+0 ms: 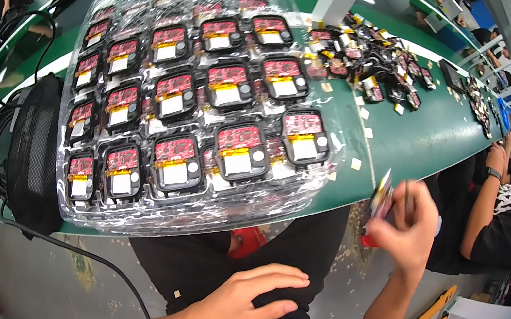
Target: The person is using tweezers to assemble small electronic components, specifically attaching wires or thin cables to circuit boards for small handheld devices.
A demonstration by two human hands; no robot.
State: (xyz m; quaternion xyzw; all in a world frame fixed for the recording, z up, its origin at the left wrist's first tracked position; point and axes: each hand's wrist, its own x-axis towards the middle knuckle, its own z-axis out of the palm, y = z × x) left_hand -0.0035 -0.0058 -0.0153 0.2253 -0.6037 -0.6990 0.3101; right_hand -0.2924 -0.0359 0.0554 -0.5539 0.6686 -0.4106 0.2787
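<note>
My left hand (pixel 251 296) rests over my lap, fingers stretched out and holding nothing. To the right, past the table edge, my right hand (pixel 405 225) is raised with fingers bent around a small object (pixel 382 201). Motion smears that object; dark, silvery and red parts show, but its kind is unclear. In front of me a stack of clear plastic trays (pixel 247 214) carries rows of black device housings (pixel 240 150). Each housing holds a red circuit board, yellow tape and a white rectangular part.
A heap of loose small circuit assemblies (pixel 363 57) lies farther back on the green table (pixel 398 131), with pale paper bits (pixel 356 164) scattered nearby. At left are a black mesh bag (pixel 42 147) and a black cable (pixel 101 260). Another person (pixel 504 216) sits at right.
</note>
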